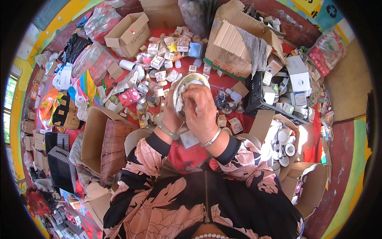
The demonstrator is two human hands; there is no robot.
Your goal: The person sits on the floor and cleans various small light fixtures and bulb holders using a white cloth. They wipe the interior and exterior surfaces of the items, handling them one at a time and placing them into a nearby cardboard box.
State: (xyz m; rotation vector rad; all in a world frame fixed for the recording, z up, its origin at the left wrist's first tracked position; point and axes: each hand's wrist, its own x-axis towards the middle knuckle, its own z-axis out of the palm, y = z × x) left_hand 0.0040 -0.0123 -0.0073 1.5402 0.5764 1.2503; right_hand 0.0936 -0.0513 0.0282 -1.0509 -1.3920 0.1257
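Note:
In front of my chest, my left hand (171,106) grips a round, shallow piece with a shiny pale rim (193,75), tilted on its edge. It looks like a lamp fitting, though its exact kind is hard to make out. My right hand (200,104) is closed against its inner face, fingers bent, pinching a crumpled white cloth or tissue (179,102). Part of the cloth shows between the two hands; the fingers hide the rest. Just below my wrists lies a small white box (188,139).
Small printed boxes (158,61) cover the red surface ahead. A black crate (254,97) full of boxes and parts stands right, below a large cardboard box (230,51). Nearer right, a carton holds round white fittings (283,136). An open cardboard box (92,139) stands left.

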